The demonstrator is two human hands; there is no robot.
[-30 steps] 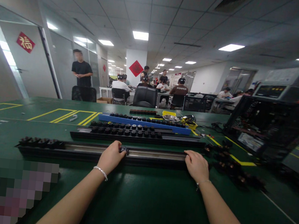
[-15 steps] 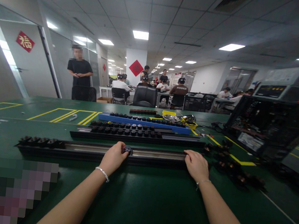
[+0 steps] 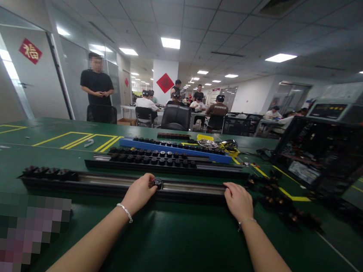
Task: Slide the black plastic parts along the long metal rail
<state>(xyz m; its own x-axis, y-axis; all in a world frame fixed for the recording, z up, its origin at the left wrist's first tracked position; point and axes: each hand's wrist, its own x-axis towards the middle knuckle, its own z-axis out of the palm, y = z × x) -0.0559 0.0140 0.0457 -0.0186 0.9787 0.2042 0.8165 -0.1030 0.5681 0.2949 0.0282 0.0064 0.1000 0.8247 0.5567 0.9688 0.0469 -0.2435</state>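
Observation:
A long black rail (image 3: pixel 195 189) with a metallic inner track lies across the table in front of me. My left hand (image 3: pixel 140 191) pinches a small black track-light-like part with a round top (image 3: pixel 158 183), which sits on the track near the rail's middle. At the rail's right end my right hand (image 3: pixel 239 198) grips the edge, its thumb side toward the track. Several similar black parts (image 3: pixel 48 172) stand in a row on the left end of the same rail. The undersides of these parts are hidden.
Behind lie another black rail (image 3: pixel 219 171) carrying several round parts and a blue rail (image 3: pixel 180 150). Loose black parts (image 3: pixel 286 205) are heaped right of my right hand. An open computer case (image 3: pixel 308 166) stands at the right. A person (image 3: pixel 96 84) stands beyond the table.
My left hand has shifted slightly to the right along the rail, together with the small black part. My right hand stays in place.

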